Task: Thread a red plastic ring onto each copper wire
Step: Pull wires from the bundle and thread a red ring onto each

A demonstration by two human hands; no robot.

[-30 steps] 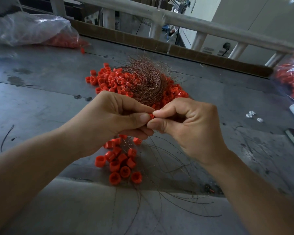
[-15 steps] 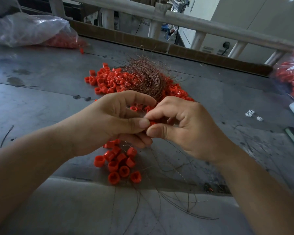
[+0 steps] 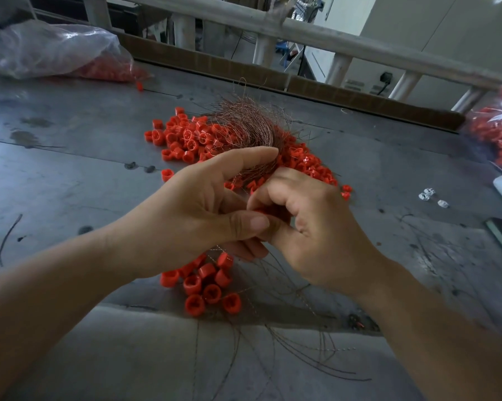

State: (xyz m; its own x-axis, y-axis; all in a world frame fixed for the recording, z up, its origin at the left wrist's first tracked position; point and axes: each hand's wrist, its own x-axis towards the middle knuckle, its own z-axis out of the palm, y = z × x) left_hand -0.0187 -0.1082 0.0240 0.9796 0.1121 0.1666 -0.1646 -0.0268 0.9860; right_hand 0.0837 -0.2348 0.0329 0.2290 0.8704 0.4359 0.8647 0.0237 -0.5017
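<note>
Over the scuffed grey metal surface point(image 3: 70, 183), in front of the loose heap of red plastic rings point(image 3: 186, 140) and the nest of thin copper wires point(image 3: 244, 125), the left hand point(image 3: 192, 215) and right hand point(image 3: 316, 227) are working lower than a second ago. The left forefinger, pinched then, is now lifting straight. The left thumb and the curled right fingers are gripping one small red plastic ring point(image 3: 263, 211) between them. A wire is probably passing through it, though it is too fine to see. A cluster of red rings point(image 3: 206, 285) is lying just below.
</note>
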